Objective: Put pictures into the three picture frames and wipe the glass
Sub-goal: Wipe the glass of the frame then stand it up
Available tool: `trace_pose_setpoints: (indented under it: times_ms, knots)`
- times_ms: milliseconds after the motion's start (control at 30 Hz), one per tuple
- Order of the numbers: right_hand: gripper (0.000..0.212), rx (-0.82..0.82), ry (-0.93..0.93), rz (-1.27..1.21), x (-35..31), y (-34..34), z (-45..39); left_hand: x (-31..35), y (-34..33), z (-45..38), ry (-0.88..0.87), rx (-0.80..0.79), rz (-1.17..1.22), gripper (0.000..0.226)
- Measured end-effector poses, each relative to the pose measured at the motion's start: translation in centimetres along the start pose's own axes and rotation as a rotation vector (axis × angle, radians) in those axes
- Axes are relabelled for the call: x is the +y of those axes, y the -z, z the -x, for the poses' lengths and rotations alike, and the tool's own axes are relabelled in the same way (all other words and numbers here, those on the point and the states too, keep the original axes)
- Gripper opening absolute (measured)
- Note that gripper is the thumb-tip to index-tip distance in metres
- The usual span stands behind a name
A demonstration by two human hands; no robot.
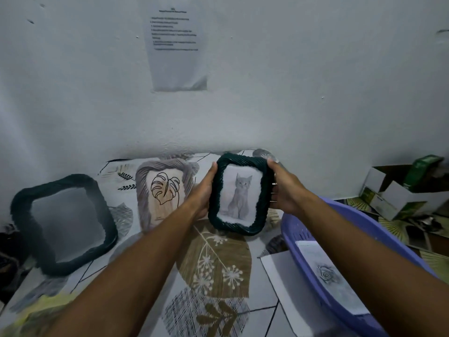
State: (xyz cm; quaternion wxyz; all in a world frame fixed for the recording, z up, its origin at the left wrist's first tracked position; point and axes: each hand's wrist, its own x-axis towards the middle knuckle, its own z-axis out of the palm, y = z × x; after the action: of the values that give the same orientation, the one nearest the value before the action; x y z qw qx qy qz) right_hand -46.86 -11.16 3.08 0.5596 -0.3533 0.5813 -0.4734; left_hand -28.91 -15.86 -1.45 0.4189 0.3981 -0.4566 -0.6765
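Left hand [202, 190]: grips the left edge of the dark green cat-picture frame [239, 194].
Right hand [283, 188]: fingers curled round its right edge.
Frame: held upright above the leaf-patterned counter [218, 263].

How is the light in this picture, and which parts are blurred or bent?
Head view: dim, bluish light; the wall notice text is blurred beyond reading; the wide lens bends the edges; the cat frame, held by the left hand and right hand, is fairly sharp.

Open tablecloth [213, 261] lies between a dark frame [63, 224] at left and a purple basin [306, 229] at right, seemingly unobstructed.
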Motion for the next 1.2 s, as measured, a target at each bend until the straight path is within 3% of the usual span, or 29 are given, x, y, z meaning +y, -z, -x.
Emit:
trace_pose_setpoints:
  times_ms: [467,1200]
  knots:
    - [0.036,-0.003,-0.062,-0.023,0.1,1.0,-4.9,-1.7,0.6,-4.6,0.001,-0.031,0.038,0.066]
    - [0.046,0.000,-0.091,-0.034,0.8,0.8,-5.1,-2.8,1.1,-4.9,0.029,-0.026,0.076,0.066]
